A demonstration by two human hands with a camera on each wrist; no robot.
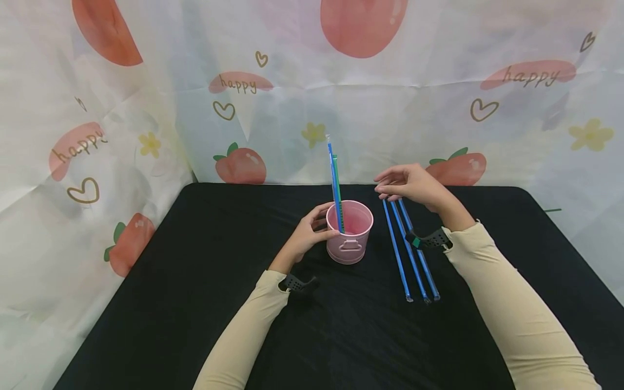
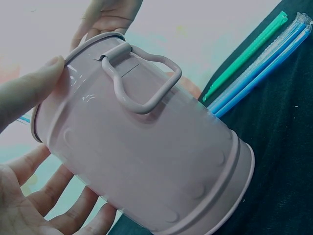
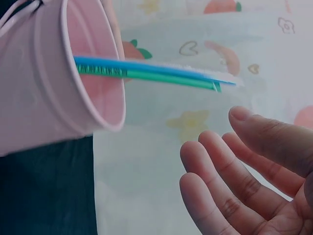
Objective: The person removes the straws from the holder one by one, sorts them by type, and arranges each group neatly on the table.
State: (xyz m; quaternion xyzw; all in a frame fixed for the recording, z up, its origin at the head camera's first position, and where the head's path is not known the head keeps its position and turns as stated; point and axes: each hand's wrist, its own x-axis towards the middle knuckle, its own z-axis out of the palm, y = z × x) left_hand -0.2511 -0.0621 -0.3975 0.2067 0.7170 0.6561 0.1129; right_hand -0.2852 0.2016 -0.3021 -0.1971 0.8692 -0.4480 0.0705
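A small pink bucket (image 1: 350, 246) stands on the black table. My left hand (image 1: 309, 230) grips it at its left side, thumb near the rim and fingers spread along the wall in the left wrist view. Inside the bucket, a blue straw (image 3: 146, 65) and a green straw (image 3: 171, 82) lean together and stick out past the rim. My right hand (image 1: 414, 187) is to the right of the bucket, over the far ends of several loose straws (image 1: 409, 252). Its fingers are loosely bent, with nothing between them in the right wrist view.
The black-covered table (image 1: 205, 303) reaches to a pale printed cloth (image 1: 287, 124) hanging behind and at the left. A wire handle (image 2: 142, 105) hangs on the bucket's side. Dark bands (image 1: 299, 283) circle both wrists.
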